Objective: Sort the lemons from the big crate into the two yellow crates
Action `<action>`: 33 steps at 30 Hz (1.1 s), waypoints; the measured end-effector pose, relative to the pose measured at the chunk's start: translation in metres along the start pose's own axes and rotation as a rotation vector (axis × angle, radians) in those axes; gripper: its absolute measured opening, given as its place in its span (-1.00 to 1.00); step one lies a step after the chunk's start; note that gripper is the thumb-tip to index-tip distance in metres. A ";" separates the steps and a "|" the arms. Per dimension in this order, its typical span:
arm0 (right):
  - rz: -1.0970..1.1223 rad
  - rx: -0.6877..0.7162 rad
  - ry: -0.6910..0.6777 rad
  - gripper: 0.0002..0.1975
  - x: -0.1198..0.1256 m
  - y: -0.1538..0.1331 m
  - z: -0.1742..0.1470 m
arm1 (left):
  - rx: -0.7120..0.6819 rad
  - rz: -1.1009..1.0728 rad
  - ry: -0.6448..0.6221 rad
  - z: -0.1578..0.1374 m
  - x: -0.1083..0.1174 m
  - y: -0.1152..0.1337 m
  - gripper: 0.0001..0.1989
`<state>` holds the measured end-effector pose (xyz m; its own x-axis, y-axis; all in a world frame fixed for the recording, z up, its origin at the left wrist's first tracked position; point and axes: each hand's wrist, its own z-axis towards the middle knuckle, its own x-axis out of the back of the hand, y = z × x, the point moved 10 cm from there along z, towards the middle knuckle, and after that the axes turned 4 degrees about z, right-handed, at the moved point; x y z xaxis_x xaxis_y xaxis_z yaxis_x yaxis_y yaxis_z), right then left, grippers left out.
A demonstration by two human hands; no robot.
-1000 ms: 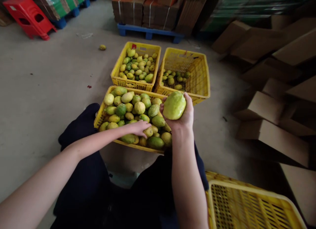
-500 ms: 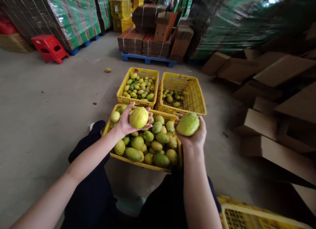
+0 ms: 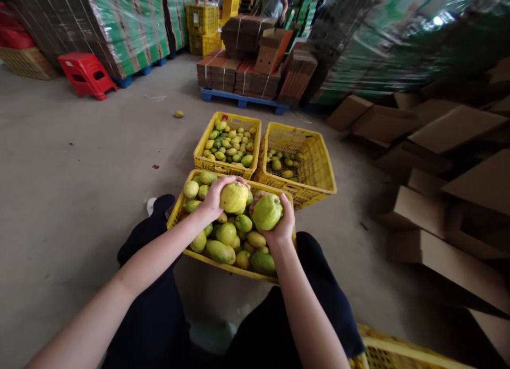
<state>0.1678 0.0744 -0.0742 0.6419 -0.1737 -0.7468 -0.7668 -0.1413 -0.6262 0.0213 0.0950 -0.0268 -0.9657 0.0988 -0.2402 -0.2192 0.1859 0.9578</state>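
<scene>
My left hand (image 3: 216, 196) is closed around a yellow lemon-like citrus fruit (image 3: 234, 197), its end turned up. In my right hand (image 3: 283, 220) rests a greener citrus fruit (image 3: 268, 212), gripped from the right side and below. The two fruits hang close together, with a small gap between them, over a yellow plastic crate (image 3: 231, 272) between my knees. That crate is full of large green and yellow citrus fruits (image 3: 218, 250). Parts of the fingers of both hands are hidden behind the fruits.
Beyond stand a yellow crate (image 3: 196, 151) of smaller fruits and another crate (image 3: 329, 170) with several fruits at its bottom. Open cardboard boxes (image 3: 458, 241) pile up at right. A red stool (image 3: 88, 74), a loose fruit (image 3: 179, 114) and a loaded blue pallet (image 3: 244, 99) are farther off.
My right hand has swung left with the green fruit, close to the left one. My left hand has shifted slightly right and turned its yellow fruit. The view has tilted a little.
</scene>
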 end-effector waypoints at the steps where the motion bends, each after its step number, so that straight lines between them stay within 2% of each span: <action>1: -0.014 0.013 0.000 -0.61 -0.001 -0.002 -0.001 | -0.046 -0.010 -0.006 -0.001 -0.001 0.003 -0.69; 5: -0.069 0.088 -0.001 -0.60 -0.006 -0.011 -0.007 | -0.216 0.032 -0.029 -0.007 -0.004 0.016 -0.75; 7: -0.145 0.190 0.019 -0.63 -0.006 -0.022 -0.011 | -0.260 0.084 -0.034 -0.011 -0.006 0.019 -0.75; 11: -0.464 0.472 0.074 -0.71 -0.010 -0.049 -0.028 | -0.356 0.162 -0.007 -0.016 -0.007 0.026 -0.71; 16: -0.731 0.647 0.071 -0.58 -0.018 -0.059 -0.039 | -0.465 0.215 -0.012 -0.019 -0.007 0.032 -0.69; 22: -0.859 0.728 0.030 -0.59 -0.022 -0.058 -0.043 | -0.560 0.267 -0.048 -0.024 -0.010 0.039 -0.69; 33: -0.903 0.766 0.014 -0.67 -0.023 -0.059 -0.047 | -0.581 0.274 -0.048 -0.024 -0.009 0.038 -0.70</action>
<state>0.1978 0.0414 -0.0093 0.9462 -0.3216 0.0346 0.1696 0.4021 -0.8998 0.0182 0.0778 0.0155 -0.9931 0.1134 0.0310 -0.0184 -0.4109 0.9115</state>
